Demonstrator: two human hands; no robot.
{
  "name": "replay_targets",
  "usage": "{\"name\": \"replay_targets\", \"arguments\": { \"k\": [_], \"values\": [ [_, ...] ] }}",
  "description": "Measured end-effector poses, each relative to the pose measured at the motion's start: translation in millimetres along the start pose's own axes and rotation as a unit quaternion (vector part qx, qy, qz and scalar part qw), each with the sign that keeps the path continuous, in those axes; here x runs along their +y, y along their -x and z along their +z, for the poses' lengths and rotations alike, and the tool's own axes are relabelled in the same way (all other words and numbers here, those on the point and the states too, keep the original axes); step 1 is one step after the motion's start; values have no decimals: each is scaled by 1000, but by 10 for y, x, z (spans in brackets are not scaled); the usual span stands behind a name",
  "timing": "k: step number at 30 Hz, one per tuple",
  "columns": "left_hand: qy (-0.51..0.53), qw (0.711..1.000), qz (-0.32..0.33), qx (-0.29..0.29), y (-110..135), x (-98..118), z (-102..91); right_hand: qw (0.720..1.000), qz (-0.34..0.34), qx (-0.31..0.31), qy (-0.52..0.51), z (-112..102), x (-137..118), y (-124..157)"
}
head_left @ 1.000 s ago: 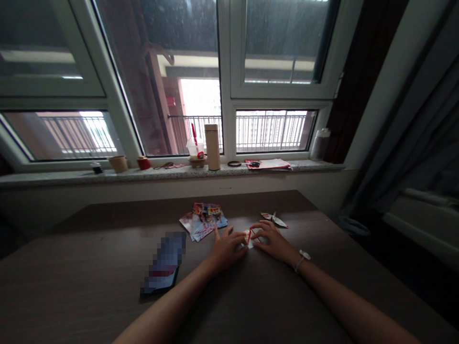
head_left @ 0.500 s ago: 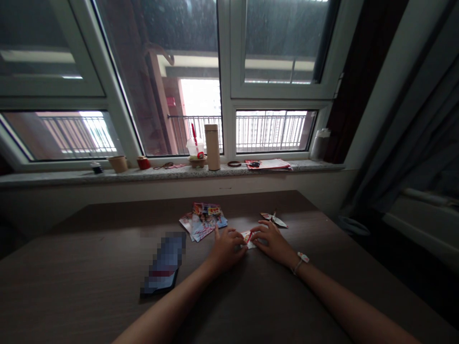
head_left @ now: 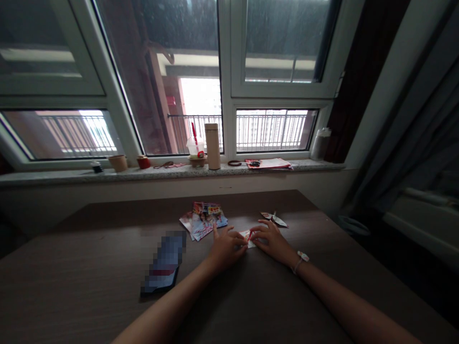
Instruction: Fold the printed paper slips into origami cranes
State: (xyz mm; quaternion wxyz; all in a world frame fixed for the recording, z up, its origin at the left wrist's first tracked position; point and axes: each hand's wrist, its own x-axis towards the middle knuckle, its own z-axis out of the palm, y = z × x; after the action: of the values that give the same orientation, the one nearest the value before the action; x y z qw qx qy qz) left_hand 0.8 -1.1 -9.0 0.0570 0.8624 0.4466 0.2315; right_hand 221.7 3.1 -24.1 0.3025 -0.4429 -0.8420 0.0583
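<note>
A small piece of folded white paper with red print (head_left: 245,235) lies on the table between my two hands. My left hand (head_left: 227,247) grips its left side with curled fingers, the index finger lifted toward the leaflets. On the other side, my right hand (head_left: 270,238) pinches the paper's right part between thumb and fingers; a bracelet circles that wrist. Beyond my right hand rests a folded paper crane (head_left: 274,219) with pointed wings. Fanned printed leaflets (head_left: 202,222) lie past my left hand. The fingertips partly hide the paper's folds.
A phone (head_left: 163,265), blurred out, lies on the brown table (head_left: 89,253) left of my left arm. Along the windowsill (head_left: 172,173) stand a beige flask (head_left: 213,145), a plastic cup with a red straw (head_left: 194,147), a paper cup (head_left: 118,163), scissors (head_left: 253,164) and a bottle (head_left: 320,144).
Both hands stay in nearly the same place on the paper. The fingers shift only slightly, and the red part of the paper between them looks narrower.
</note>
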Motion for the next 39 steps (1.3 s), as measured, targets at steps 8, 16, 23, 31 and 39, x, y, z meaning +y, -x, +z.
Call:
{"name": "replay_targets", "arguments": {
  "k": [8,16,23,31,39],
  "values": [
    [-4,1000,-15,-20,-15,-3,-82,999,-17,12,30,-32,-35,0],
    [9,1000,-21,2,-39,-33,2,999,-31,7,33,-10,-32,-4],
    [18,997,-68,20,-132,38,44,1000,-15,-4,26,-37,-76,-22],
    [30,997,-61,27,-97,12,90,1000,-16,-3,23,-24,-51,-33],
    [15,998,-48,30,-93,33,75,1000,-14,-5,27,-27,-40,-28]
  ]
}}
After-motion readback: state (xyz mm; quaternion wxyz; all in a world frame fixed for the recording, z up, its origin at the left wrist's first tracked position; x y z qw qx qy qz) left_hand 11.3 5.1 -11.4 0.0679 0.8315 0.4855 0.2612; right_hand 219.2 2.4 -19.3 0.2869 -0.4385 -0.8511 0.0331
